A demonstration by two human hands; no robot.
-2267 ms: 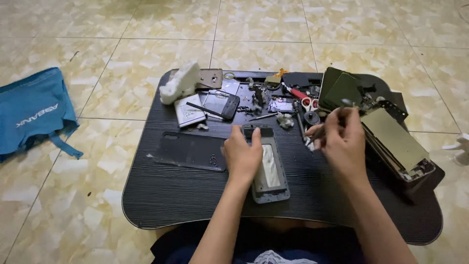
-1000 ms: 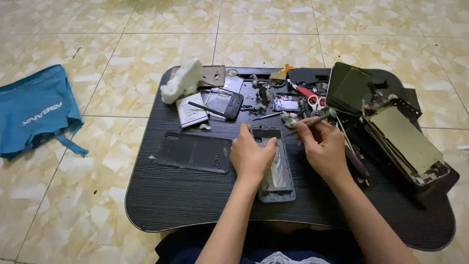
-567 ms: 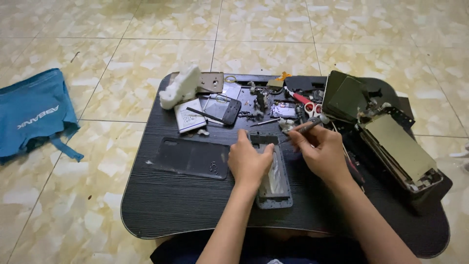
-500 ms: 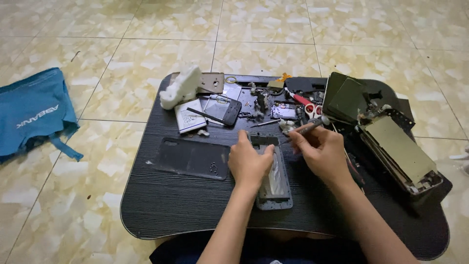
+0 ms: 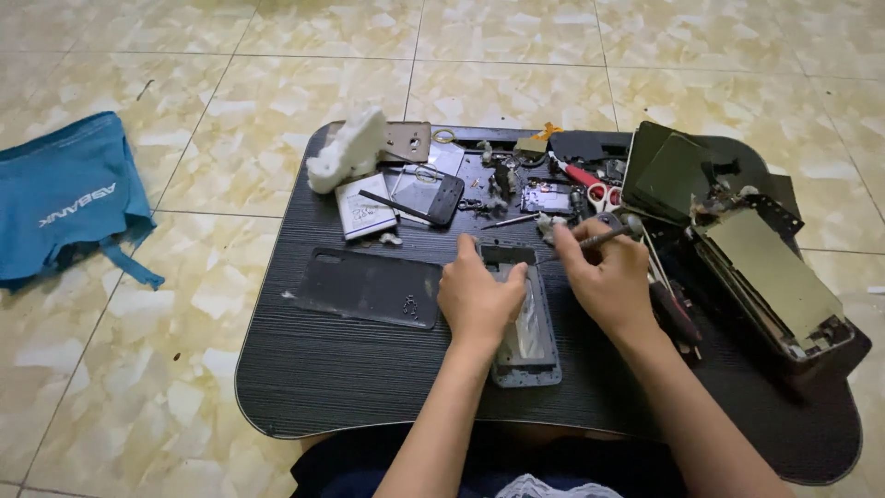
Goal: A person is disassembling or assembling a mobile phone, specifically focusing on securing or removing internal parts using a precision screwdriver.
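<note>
An opened phone frame [image 5: 527,341] lies upright in the middle of a low black table [image 5: 350,387]. My left hand [image 5: 479,297] rests on its upper left part and pins it down. My right hand [image 5: 604,277] grips a thin screwdriver [image 5: 595,242] whose tip points left toward the top edge of the frame. A dark phone back cover [image 5: 369,288] with a few tiny screws on it lies flat to the left of my left hand.
A battery [image 5: 364,205], a dark phone [image 5: 426,195], white tissue [image 5: 348,148], red-handled scissors [image 5: 590,184] and small parts crowd the table's far side. Stacked phone shells and screens [image 5: 765,267] fill the right side. A blue cloth bag [image 5: 64,198] lies on the tiled floor, left.
My right hand has come in from the right side of the table with the screwdriver, down to the top of the phone frame. My left hand has stayed on the frame.
</note>
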